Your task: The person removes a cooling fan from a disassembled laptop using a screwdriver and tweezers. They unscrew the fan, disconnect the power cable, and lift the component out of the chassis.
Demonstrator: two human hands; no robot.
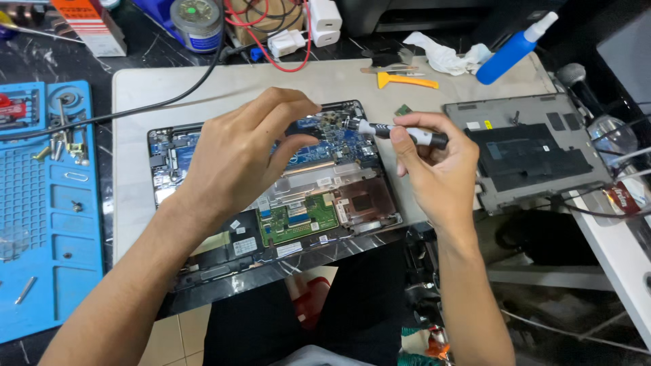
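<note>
Between my right hand's [434,159] thumb and fingers, clamped together, I hold a black-and-white screwdriver [407,133], its tip over the far right corner of the opened laptop [271,190]. My left hand [237,159] hovers over the blue board with its fingers [298,108] drawn close, pinching toward that same spot; whether they grip anything I cannot tell. I judge it best to keep the driver straight on the screw and press lightly. Beyond them, at the right, lies the removed grey bottom cover [536,152] with small yellow stickers; farther off stand a blue spray bottle [512,51], a yellow pry tool [407,81], and, far left, an orange-and-white box [91,24].
</note>
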